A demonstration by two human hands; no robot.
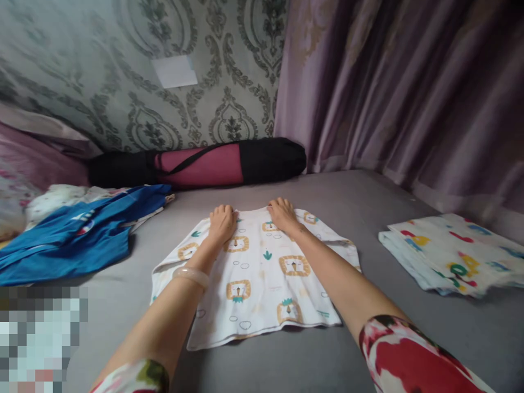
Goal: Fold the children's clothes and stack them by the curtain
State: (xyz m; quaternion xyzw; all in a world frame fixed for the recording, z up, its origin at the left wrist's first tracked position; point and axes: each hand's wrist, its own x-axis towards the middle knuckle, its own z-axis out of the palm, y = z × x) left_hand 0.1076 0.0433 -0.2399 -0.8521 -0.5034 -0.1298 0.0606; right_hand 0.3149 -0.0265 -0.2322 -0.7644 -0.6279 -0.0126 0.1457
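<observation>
Lion-print long-sleeved shirt (266,278) lies spread on the grey sheet (229,374) right in front of you, neckline away from you and hem nearest, with both your hands at its shoulders. Your left hand (223,222) is palm down with the fingers loosely bent at the top edge, and your right hand (282,214) is set much the same way by the other side of the neckline; whether either one pinches the fabric or only presses on it, you cannot tell from this view. If you pull one shoulder harder than the other, the neckline could skew and the body twist; dragging your forearms, or the bangle (191,277) on your left one, over the thin cloth could ruck it up. The wavy hem might also set into a crease if it were pressed down as it lies. Your palms hide what is under them, your arms cover parts of both sleeves, and the fingertips are hard to make out. At the left, the blue garment (77,232) is cut off by the frame, and below it a pixelated patch (41,341) is unreadable.
</observation>
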